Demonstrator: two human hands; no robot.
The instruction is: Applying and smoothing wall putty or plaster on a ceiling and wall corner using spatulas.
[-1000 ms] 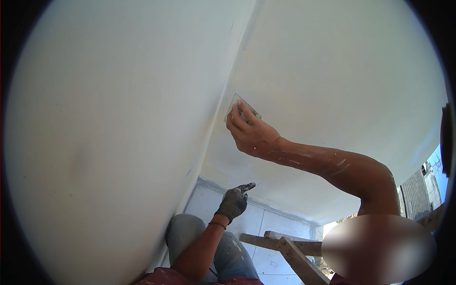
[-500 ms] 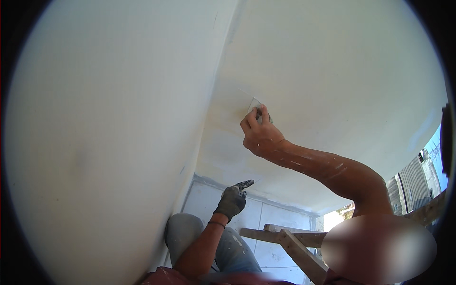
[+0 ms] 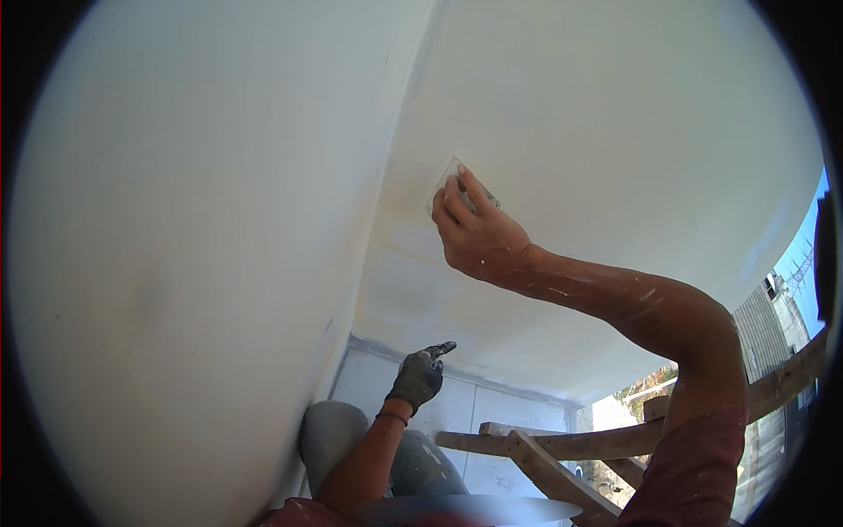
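My right hand [image 3: 474, 215] is closed on a flat, squarish putty scraper [image 3: 450, 172], with its pale blade against the off-white plastered wall [image 3: 597, 132]. The fingers cover much of the scraper, and white specks mark the forearm. Lower down, my left hand [image 3: 416, 376] wears a dark glove smeared with white. Its index finger points up and right, and the other fingers are bent and partly hidden. Nothing shows in that hand, which is apart from the wall in front of my knees.
A second smooth white wall [image 3: 193, 220] rises close on the left, meeting the first in a corner. Pale tiles [image 3: 452, 408] lie below. Wooden beams [image 3: 562, 443] cross at the lower right. Beyond them, buildings [image 3: 764, 325] and sky show outside.
My right hand and the scraper have shifted a little up and left across the wall, and more of the blade shows. My left hand has moved slightly left and down.
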